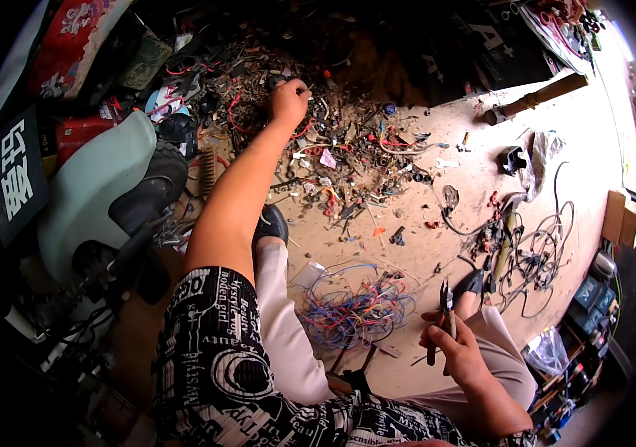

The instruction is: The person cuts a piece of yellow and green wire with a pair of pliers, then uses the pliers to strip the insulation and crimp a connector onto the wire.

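Dusty wooden floor (437, 246); scrap pile (333, 149); wire tangle (355, 309).

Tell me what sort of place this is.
Probably an informal scrap-sorting or wire-salvage spot on a bare floor. A heap of mixed scrap bits and wire ends lies where the left hand reaches, a bundle of coloured wires lies nearer, and the right hand holds pliers.
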### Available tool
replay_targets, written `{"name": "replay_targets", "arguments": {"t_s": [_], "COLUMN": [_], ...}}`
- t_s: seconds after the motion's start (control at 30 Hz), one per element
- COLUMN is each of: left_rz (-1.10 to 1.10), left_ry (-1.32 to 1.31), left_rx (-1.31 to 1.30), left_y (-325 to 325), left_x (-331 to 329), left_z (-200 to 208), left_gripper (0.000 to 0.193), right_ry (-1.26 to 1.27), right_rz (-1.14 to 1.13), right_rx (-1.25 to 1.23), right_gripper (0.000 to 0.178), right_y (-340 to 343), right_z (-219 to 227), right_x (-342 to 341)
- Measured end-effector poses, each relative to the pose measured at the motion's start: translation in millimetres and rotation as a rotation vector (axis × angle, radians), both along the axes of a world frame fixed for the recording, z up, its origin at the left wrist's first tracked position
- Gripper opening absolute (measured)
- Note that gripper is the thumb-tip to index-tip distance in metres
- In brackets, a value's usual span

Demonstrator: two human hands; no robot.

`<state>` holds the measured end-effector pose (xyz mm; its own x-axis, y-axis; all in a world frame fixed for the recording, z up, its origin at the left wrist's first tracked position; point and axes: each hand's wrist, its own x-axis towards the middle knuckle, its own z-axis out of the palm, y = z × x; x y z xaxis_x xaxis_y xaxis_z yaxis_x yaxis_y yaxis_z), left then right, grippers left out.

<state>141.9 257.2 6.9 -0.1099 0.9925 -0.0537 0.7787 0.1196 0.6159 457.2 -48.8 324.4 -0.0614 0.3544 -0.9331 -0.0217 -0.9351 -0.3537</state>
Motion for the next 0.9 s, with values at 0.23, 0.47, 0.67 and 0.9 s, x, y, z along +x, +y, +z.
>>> {"name": "replay_targets", "arguments": {"t_s": [0.23, 0.47, 0.67, 0.9], "left_rz": [0.155, -0.027, 0.023, 0.217], "left_ry": [-0.18, 0.173, 0.225, -0.48], "left_rx": [-0.145, -0.425, -0.423, -0.002], "left_y": [10.1, 6.7, 2.7, -16.1], "left_x": [-3.1, 17.6, 18.8, 5.2], "left_z": [-4.7, -14.3, -32.5, 8.0], "left_gripper": [0.02, 0.023, 0.021, 0.019], "right_ry": [0.025, 0.013, 0.014, 0.024], "right_rz": [0.003, 0.015, 0.048, 0.014], "right_rx": [-0.007, -0.002, 0.008, -0.009], "right_gripper": [0.034, 0.034, 0.034, 0.036], "right_y": [1.2, 1.4, 1.8, -5.9], "right_z": [1.6, 3.3, 3.6, 3.6], "right_x": [1.6, 1.9, -0.1, 4.0]}}
